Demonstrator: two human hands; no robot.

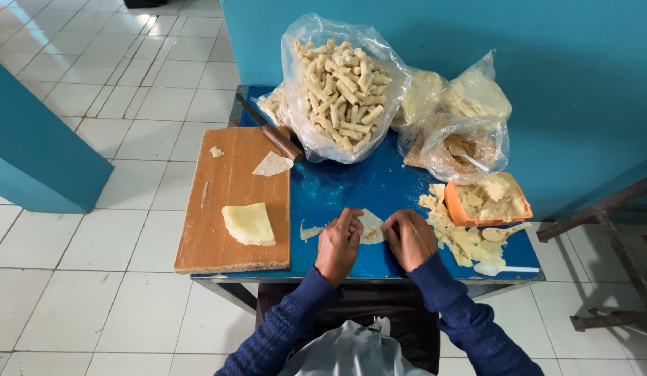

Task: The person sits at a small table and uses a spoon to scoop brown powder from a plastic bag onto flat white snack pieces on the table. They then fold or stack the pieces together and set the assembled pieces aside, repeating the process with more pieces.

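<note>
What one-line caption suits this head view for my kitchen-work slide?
Both hands, left hand and right hand, fold a thin wrapper on a blue table beside a bag of rolls.

both forearms reach in from bottom of frame; left hand (337,244) and right hand (408,238) side by side at lower centre, fingers curled down.

Wrapper sheet (371,227) between hands on table (337,191); cutting board (229,202) left, tub (489,200) right, bag of rolls (343,87) behind.
</note>
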